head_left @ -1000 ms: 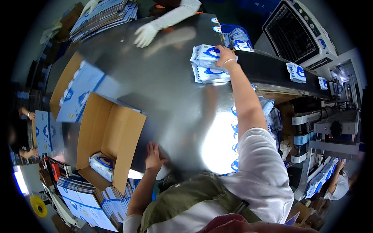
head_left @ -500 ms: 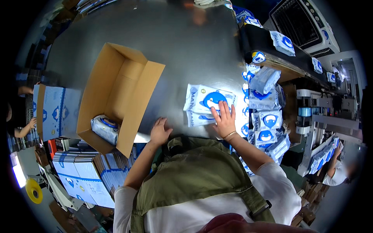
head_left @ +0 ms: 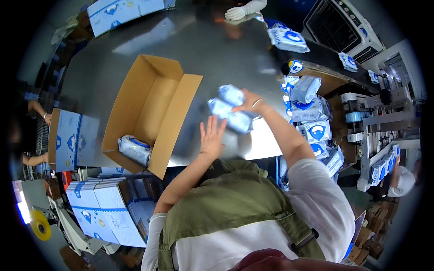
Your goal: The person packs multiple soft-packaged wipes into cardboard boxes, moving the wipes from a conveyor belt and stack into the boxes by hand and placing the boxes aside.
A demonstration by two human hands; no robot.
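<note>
Right grip (head_left: 247,102) lifts blue packs (head_left: 231,113); left hand (head_left: 211,135) spread flat beneath.

White short-sleeved shirt – olive apron, black buckle – wrist bangle.

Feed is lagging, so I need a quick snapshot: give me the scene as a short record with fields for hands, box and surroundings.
right hand: grips a stack of blue-and-white soft packs above the metal table
left hand: open, fingers spread, empty, beside the packs
cardboard box: open, left of the hands, one pack inside
right side: more packs heaped at the table edge
far edge: another person's gloved hand
</note>
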